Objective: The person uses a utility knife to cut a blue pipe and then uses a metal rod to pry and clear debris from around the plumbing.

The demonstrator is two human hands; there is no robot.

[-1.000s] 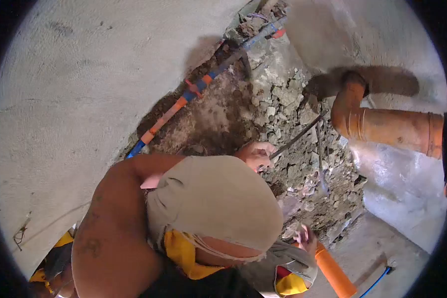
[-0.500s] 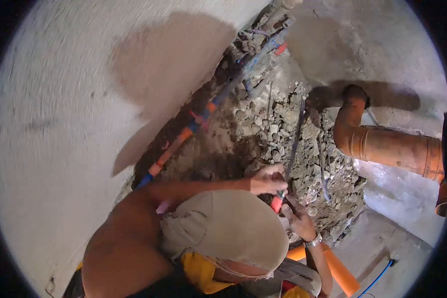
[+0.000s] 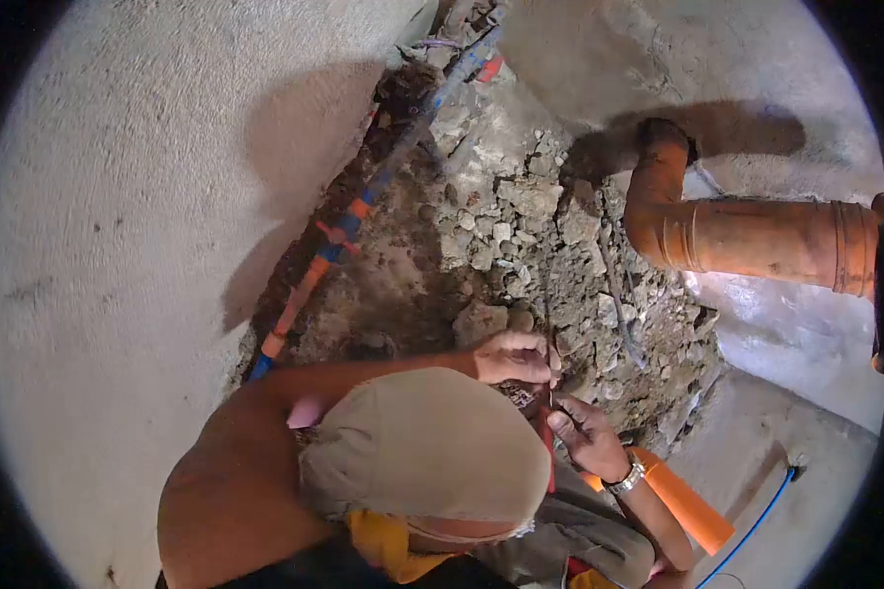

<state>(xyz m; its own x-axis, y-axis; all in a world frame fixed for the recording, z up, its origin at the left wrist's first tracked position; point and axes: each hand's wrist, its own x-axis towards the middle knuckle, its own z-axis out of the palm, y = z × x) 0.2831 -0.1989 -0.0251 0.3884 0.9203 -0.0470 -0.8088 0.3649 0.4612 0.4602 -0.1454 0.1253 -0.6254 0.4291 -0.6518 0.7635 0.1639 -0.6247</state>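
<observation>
Neither of my own hands is in view. In front of me a co-worker in a beige cap (image 3: 432, 442) bends over broken ground. The co-worker's left hand (image 3: 513, 357) pinches the lower end of a thin dark rod or cable (image 3: 547, 294). Just below it, the co-worker's right hand (image 3: 589, 437), with a metal watch at the wrist, has its fingers closed close to the same end. Between the cap and that hand shows part of a red object (image 3: 547, 447), mostly hidden, whose kind I cannot make out.
A blue and orange pipe (image 3: 304, 285) runs along the left wall's foot. Rubble (image 3: 530, 201) covers the ground. A thick orange drainpipe (image 3: 766, 236) comes from the right wall. An orange pipe (image 3: 683, 501) lies lower right, near a blue cable (image 3: 756, 525).
My view has shifted a little, so the wall pipes sit further left. The co-worker's hands stay close together; the red object, clear between them before, now shows lower, partly behind the cap.
</observation>
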